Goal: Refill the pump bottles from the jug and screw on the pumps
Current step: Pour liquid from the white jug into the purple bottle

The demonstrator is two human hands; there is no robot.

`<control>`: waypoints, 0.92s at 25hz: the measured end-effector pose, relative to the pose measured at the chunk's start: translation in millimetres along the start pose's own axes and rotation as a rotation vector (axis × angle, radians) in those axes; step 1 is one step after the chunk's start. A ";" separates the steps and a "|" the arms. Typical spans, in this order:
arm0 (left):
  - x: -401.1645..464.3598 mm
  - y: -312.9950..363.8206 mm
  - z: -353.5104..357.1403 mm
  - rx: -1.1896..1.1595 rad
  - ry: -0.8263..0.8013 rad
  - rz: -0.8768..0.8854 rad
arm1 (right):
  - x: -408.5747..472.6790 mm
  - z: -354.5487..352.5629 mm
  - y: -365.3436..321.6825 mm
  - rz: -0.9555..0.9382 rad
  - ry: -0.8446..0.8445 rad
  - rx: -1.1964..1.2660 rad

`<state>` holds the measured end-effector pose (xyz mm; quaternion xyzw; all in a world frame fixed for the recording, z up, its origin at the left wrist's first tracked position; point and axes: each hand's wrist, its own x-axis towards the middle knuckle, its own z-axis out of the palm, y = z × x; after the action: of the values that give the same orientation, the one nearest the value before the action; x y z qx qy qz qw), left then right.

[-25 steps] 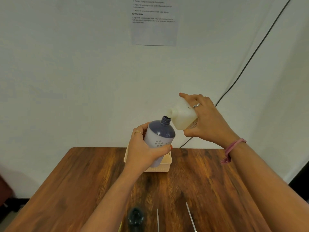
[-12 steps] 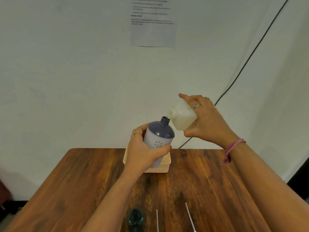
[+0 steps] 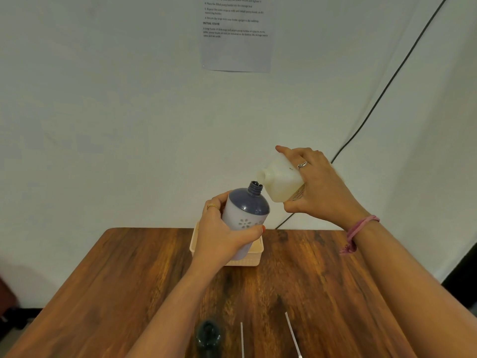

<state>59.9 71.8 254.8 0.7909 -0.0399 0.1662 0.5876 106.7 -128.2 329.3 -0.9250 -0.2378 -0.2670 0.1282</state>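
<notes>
My left hand [image 3: 222,236] grips a pump bottle [image 3: 245,210], white with a dark blue shoulder and open neck, held up above the table and tilted slightly right. My right hand [image 3: 320,187] grips the pale translucent jug [image 3: 280,179], tipped on its side with its open mouth just above and right of the bottle's neck. No liquid stream is visible between them. Two thin white pump tubes [image 3: 293,334] lie on the table near the bottom edge.
A cream basket [image 3: 254,255] stands at the back of the wooden table [image 3: 129,280], partly behind the bottle. A dark bottle top [image 3: 207,334] shows at the bottom edge. A black cable [image 3: 382,94] runs down the wall on the right.
Both hands hold the same pose with bottle and jug; the view has only shifted slightly.
</notes>
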 end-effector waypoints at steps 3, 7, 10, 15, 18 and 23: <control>0.0 0.0 0.6 0.002 0.003 -0.003 | -0.4 0.7 0.6 0.000 0.001 -0.011; 0.4 -0.2 1.2 -0.010 0.003 -0.009 | -0.6 1.0 1.9 -0.006 0.005 -0.017; 0.2 -0.3 2.8 -0.006 0.003 -0.009 | -1.1 1.3 2.6 -0.004 0.005 -0.027; -0.4 -0.4 4.7 -0.002 0.004 -0.011 | -1.8 0.5 4.1 -0.008 0.003 -0.037; -0.7 0.1 4.9 -0.008 0.001 -0.008 | -2.4 0.2 4.2 -0.006 0.003 -0.039; -1.1 0.4 5.2 0.002 0.001 -0.013 | -2.6 -1.1 4.0 -0.011 0.005 -0.041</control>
<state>59.9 66.7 253.6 0.7915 -0.0343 0.1629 0.5880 106.4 -133.0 328.4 -0.9256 -0.2369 -0.2747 0.1081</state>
